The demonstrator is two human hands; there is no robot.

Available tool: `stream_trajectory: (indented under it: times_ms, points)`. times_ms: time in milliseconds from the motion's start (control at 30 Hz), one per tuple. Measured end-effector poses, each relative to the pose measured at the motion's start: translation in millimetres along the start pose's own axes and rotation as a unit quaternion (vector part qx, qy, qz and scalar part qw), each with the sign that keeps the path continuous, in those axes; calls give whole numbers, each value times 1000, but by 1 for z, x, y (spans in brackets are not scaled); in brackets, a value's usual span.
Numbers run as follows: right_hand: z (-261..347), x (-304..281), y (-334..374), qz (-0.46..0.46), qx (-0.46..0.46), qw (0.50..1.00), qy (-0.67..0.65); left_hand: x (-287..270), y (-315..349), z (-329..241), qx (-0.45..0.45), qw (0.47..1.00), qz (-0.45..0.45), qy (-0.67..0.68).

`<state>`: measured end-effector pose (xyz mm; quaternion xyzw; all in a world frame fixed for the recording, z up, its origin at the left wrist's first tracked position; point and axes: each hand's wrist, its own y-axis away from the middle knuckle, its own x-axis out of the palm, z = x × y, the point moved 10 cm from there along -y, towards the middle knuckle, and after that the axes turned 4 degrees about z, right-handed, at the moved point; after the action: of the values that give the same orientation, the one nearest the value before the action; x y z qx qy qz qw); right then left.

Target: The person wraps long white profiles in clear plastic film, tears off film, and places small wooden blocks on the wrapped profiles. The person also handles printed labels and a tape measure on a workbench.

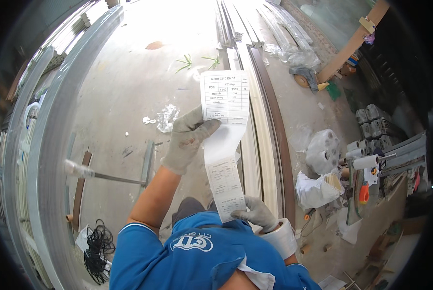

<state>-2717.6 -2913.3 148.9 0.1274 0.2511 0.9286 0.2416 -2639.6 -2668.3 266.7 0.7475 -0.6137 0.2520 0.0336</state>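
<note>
A long white strip of printed labels (226, 101) hangs in front of my body, folded partway down. My left hand (187, 137), in a grey work glove with brown smudges, pinches the strip at its left edge between thumb and fingers. Lower down, close to my blue shirt, my right hand (256, 213), gloved as well, grips the strip's bottom end. A white roll (282, 239) sits around my right wrist; whether the strip joins it is hidden.
Long pale profiles (255, 145) and a brown one lie on the floor ahead. A grey metal beam (64, 121) runs along the left, above tangled black cord (99, 251). Plastic-wrapped rolls (323, 152), a white bag (318, 188) and an orange-handled tool (364, 192) are on the right.
</note>
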Motion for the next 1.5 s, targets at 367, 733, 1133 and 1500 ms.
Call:
stream_trajectory:
  times_ms: [367, 733, 1133, 1500]
  points:
    - [67, -114, -119, -65, -10, 998, -1, -33, -191, 57, 15, 995, 64, 76]
    - [149, -187, -236, -206, -12, 973, -103, -30, -397, 111, -32, 970, 215, 106]
    - [180, -390, -233, -269, -47, 937, -216, 81, -598, 294, -188, 952, 160, 180]
    - [217, -617, -293, -325, -63, 915, -230, 159, -800, 438, -245, 927, 194, 208]
